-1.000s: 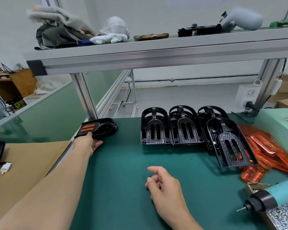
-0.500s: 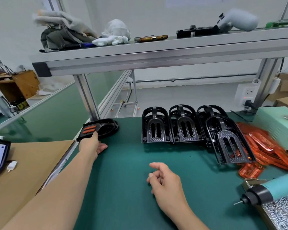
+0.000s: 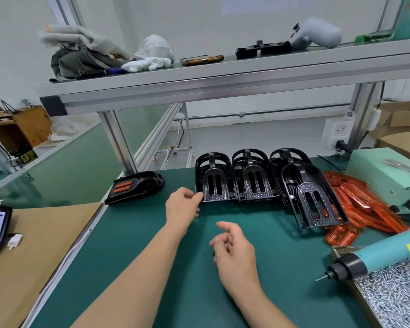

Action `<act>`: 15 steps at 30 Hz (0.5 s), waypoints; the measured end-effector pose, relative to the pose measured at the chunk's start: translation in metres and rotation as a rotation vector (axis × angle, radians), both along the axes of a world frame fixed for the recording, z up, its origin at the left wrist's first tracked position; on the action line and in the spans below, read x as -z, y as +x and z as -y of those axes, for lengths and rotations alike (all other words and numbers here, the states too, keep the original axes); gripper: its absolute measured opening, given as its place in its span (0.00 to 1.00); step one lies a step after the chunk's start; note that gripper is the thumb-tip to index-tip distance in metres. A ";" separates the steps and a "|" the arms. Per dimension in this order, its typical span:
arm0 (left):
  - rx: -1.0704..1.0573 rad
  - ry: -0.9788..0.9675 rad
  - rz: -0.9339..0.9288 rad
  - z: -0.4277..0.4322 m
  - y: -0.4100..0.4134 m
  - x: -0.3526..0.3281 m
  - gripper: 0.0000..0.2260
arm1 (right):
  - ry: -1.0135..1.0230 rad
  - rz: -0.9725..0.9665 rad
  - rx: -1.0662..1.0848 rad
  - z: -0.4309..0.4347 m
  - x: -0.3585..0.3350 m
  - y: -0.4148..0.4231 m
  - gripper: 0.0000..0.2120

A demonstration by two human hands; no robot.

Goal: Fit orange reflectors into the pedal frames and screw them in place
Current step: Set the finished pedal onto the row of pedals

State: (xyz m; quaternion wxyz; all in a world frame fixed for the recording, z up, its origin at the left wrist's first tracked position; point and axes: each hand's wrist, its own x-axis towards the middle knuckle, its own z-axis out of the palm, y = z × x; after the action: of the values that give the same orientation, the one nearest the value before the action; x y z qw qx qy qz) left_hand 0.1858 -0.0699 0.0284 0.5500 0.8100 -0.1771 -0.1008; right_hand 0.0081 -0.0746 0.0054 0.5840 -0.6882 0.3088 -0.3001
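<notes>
Pedal frames (image 3: 253,183) stood in a black row at twelve o'clock from my hands, and the leftmost pedal frame (image 3: 212,179) was the one I was after. My left hand (image 3: 182,205) sat at its near-left corner, fingers loosely bent. The tips were touching the edge or just short of it, I could not tell which, and nothing was closed round the plastic. My right hand (image 3: 234,253) hovered at five o'clock of the left, over bare bench (image 3: 152,245), fingers slackly curled and empty.

Out at three o'clock lay the heap of orange reflectors (image 3: 369,204). At four o'clock the electric screwdriver (image 3: 376,253) rested on the tray of screws (image 3: 398,297). At ten o'clock a finished pedal (image 3: 135,187) lay with its reflector in.

I judged the frame to be light, stiff moulded plastic, openwork and easy to hook, but likely to slide on the bench. I would pinch a side rail near the corner, not the thin arch at the back. The reflectors looked glossy and brittle, so I would hold them by the edges only.
</notes>
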 end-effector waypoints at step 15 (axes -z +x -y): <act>-0.110 -0.029 0.210 -0.046 -0.045 -0.021 0.06 | 0.014 0.110 0.061 0.003 0.000 0.001 0.11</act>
State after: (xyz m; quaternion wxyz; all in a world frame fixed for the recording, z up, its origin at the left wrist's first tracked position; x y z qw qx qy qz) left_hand 0.1411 -0.0244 0.0492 0.5449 0.8164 -0.1905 0.0176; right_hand 0.0094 -0.0777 0.0050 0.5953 -0.6570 0.2991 -0.3530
